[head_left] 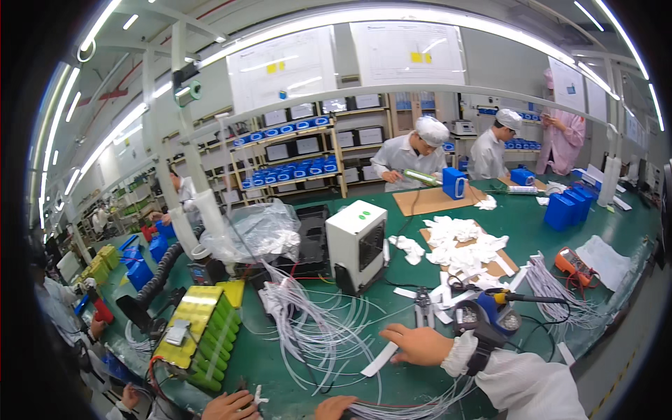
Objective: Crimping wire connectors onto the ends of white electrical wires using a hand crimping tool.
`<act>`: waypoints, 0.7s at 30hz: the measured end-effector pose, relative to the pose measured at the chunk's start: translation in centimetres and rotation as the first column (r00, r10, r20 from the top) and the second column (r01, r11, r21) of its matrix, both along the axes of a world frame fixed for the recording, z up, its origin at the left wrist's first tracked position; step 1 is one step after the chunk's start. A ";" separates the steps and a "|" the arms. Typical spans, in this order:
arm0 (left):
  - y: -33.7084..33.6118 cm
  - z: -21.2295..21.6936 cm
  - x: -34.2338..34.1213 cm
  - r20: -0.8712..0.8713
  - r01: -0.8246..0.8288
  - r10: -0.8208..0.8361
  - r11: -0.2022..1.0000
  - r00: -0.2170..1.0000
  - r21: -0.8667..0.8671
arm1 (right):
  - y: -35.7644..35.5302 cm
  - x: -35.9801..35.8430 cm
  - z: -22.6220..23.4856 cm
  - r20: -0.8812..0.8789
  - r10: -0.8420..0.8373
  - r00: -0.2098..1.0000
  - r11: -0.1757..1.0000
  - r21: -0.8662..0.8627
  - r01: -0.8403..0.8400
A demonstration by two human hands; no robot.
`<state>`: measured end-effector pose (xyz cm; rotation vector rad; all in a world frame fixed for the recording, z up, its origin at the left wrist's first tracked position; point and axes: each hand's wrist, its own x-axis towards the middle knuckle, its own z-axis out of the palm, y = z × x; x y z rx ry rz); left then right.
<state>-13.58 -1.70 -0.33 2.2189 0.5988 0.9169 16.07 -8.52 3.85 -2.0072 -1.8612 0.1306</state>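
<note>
"What does the head view show at the right hand (420, 344)?"

"It's palm down, fingers toward the left, with a black band (481, 353) on the wrist. A white strip (379, 360) meets it between thumb and forefinger and slants down to the left."

"Clamped on it?"

"I can't tell; the hand hides where they'd meet."

"And the left?"

"What seems to be the left hand (334, 407) is cut off at the lower edge, below and left of the right one. I can't tell whether its grip is apart or together. A wire bundle (427, 406) runs off just right of it."

"Who's further left?"

"Another hand (229, 407), near a green and yellow pack (196, 334)."

"Beyond the right hand?"

"Pliers (423, 306) just past the knuckles, then white cloths (465, 241) on cardboard. Off to its right, a soldering iron (501, 298), and farther out an orange meter (574, 264)."

"Left of it?"

"Loose white wires (285, 297), with a boxy fan (344, 241) past them."
</note>
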 end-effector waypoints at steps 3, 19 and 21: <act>-0.2 -0.8 -0.2 -0.028 0.149 -0.147 0.986 0.989 0.082 | 2.4 0.7 -2.6 -0.053 0.001 0.999 0.975 -0.221 -0.013; 1.3 4.0 5.2 0.196 0.389 -0.339 0.851 0.920 -0.352 | -2.6 11.4 5.4 -0.315 -0.371 0.874 0.655 0.578 0.487; 2.1 5.0 8.7 0.187 0.431 -0.390 0.848 0.902 -0.309 | -3.6 12.9 4.3 -0.213 -0.437 0.874 0.687 0.548 0.477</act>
